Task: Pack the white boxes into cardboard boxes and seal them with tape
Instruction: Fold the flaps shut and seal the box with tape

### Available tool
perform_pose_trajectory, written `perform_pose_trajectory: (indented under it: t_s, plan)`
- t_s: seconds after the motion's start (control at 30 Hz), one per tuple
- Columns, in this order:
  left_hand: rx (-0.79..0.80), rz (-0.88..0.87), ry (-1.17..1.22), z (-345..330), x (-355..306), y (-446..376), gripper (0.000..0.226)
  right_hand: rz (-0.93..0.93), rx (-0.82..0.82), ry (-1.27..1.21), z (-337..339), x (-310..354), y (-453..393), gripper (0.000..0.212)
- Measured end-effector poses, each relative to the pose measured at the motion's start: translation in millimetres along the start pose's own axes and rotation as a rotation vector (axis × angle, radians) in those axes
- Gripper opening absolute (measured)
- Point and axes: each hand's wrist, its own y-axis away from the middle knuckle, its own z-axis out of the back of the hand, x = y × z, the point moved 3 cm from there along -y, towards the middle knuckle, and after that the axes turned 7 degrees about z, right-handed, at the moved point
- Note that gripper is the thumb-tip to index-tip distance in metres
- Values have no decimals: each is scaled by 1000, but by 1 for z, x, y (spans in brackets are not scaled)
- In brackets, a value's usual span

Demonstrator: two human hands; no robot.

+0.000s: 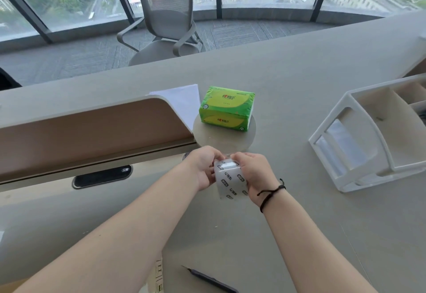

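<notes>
A roll of clear tape [229,180] with dark printed marks is held just above the grey table [299,90] in the middle of the head view. My left hand [204,168] grips its left side, fingers curled over the top. My right hand [254,174] grips its right side, and a dark cord bracelet circles that wrist. No white boxes or cardboard boxes can be made out, apart from a brown corner at the bottom left edge.
A green tissue pack [227,108] sits on a round disc behind my hands. A curved desk divider [92,129] runs along the left. A white plastic organizer [373,136] lies at the right. A black utility knife [213,281] lies near the front edge. White paper [184,99] lies behind the divider.
</notes>
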Motion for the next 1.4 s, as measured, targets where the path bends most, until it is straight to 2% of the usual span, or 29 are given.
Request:
perform_pose_trajectory:
  t_s: [0.2, 0.3, 0.4, 0.5, 0.57, 0.6, 0.67, 0.7, 0.83, 0.97, 1.07, 1.2, 1.4]
  plan:
    - [36, -11, 41, -6, -9, 10, 20, -20, -31, -79, 2, 8, 1, 24]
    - [22, -33, 22, -4, -8, 11, 14, -26, -35, -69, 0, 9, 4, 17]
    - [22, -59, 11, -4, -8, 10, 5, -21, -33, -65, -1, 10, 8, 30]
    - [2, -82, -13, -3, -8, 8, 9, -13, -56, -60, -4, 14, 12, 25]
    - [-22, -101, -32, -3, -6, 6, 12, -3, -58, -62, -3, 15, 14, 41]
    - [-36, -109, -31, -3, -5, 5, 13, 2, -53, -64, -3, 14, 15, 40]
    - [-63, -123, -27, -2, -2, 4, 16, 8, -48, -59, -3, 15, 17, 21]
    - [-77, -131, -28, -1, -1, 3, 17, 2, -45, -59, -3, 16, 18, 19]
    - [-110, -146, -46, 0, 0, 7, 19, 8, -25, -68, -4, 17, 21, 46]
    - [-132, -182, -32, 0, -6, 6, 21, 22, -25, -84, -3, 21, 18, 24]
    - [-107, -271, -9, 0, -18, 10, 14, 60, -5, -98, -4, 31, 20, 17]
    - [-149, -369, -27, 3, -34, 20, 21, 57, 15, -109, -9, 32, 29, 13]
    - [-100, -402, 13, 21, -16, 29, 15, 68, 53, -85, -24, 30, 51, 21]
